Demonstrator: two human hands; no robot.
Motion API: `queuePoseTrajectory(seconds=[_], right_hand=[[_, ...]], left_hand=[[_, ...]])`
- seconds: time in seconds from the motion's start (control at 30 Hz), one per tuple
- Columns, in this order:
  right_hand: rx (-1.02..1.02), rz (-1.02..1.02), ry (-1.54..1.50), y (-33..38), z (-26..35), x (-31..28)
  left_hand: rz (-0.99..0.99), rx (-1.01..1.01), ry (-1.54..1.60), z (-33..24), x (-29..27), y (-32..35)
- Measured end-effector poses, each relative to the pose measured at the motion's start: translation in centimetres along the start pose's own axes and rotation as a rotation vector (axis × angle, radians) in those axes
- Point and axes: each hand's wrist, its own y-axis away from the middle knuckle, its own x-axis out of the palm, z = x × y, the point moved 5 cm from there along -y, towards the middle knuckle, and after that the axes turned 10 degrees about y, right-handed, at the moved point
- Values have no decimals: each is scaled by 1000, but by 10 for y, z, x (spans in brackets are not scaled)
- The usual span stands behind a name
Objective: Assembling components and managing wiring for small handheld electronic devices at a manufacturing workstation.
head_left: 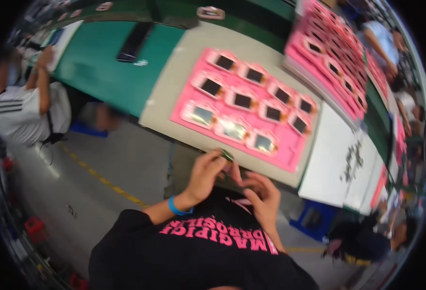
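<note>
My left hand (204,177), with a blue band on its wrist, pinches a small green piece (227,155) that looks like a circuit board, just off the table's near edge. Close beside it, my right hand (263,197) has its fingers curled together toward the left fingertips; whatever it grips is too small and blurred to name. Beyond my hands lies a pink tray (283,157) holding several pink-framed units with small screens. The nearest row's screens (232,129) look pale and shiny, while those farther back (242,100) are dark.
A stack of pink trays (319,58) with more units stands at the right. White sheets (325,162) there carry scattered small dark parts (351,162). On the green mat (97,58) at the left lies a dark flat device (135,42). People sit left and right; a blue stool (314,220) stands nearby.
</note>
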Motion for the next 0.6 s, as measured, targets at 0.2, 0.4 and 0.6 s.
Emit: queuePoseTrajectory(seconds=[0.2, 0.4, 0.6], right_hand=[[-41, -242, 218, 6, -5, -62], [47, -33, -187, -12, -17, -81], [-2, -48, -290, -24, -3, -86]], left_hand=[[18, -161, -111, 10, 17, -24], [98, -257, -292, -4, 40, -45], [47, -99, -802, -18, 69, -57]])
